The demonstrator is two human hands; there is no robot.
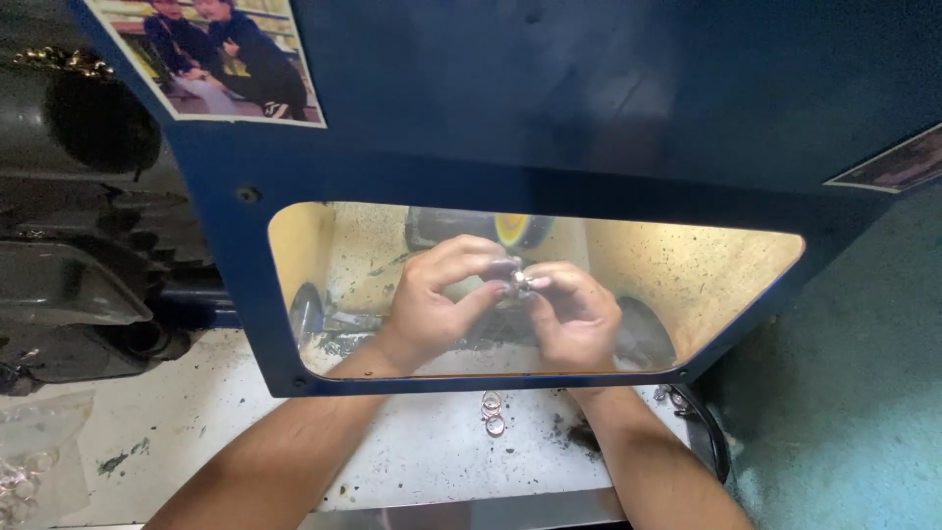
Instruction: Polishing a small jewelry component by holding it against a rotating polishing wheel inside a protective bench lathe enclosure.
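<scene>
Nearest you, a few loose rings (493,412) lay on the gritty white table (294,432), just short of your wrists and between your forearms, likely parked there within easy reach. Your forearms ran forward under the blue guard panel (549,108) and behind its clear window. There your left hand (432,304) and right hand (574,316) met, thumbs and fingertips pinched together on a small shiny metal piece (518,283), clamped from both sides, probably to keep it steady. Wrists were bent slightly inward, knuckles up. Just beyond your fingertips sat a yellow-faced wheel (510,230), lit from inside the speckled housing.
</scene>
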